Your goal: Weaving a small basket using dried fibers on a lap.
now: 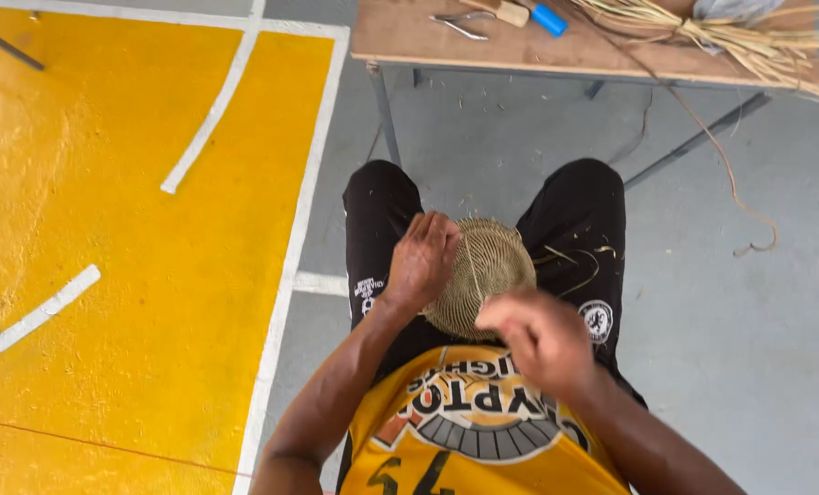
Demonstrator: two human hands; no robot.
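The floor [748, 321] is bare grey concrete on the right and painted yellow on the left, and anything dropped from the lap would likely roll or scatter there. The desk [519, 46] stands far from the person, cut off at the top edge, so the straw [748, 41], the pliers [460, 25] and a blue-tipped tool [547, 18] on it show only in part; loose straw hangs over the right edge and could slide off. One long strand [735, 197] trails down to the floor and might snag a foot.

The disc [487, 275], a round coil of woven straw, sits on the lap between the knees. The left hand [423, 261] grips its left rim, fingers curled over the edge. The right hand [538, 335] is blurred just near the disc, seemingly pinched narrow on something thin; I cannot tell what it holds. A hard tug could loosen the coil or snap the fibre. The disc's near edge is hidden behind the right hand.
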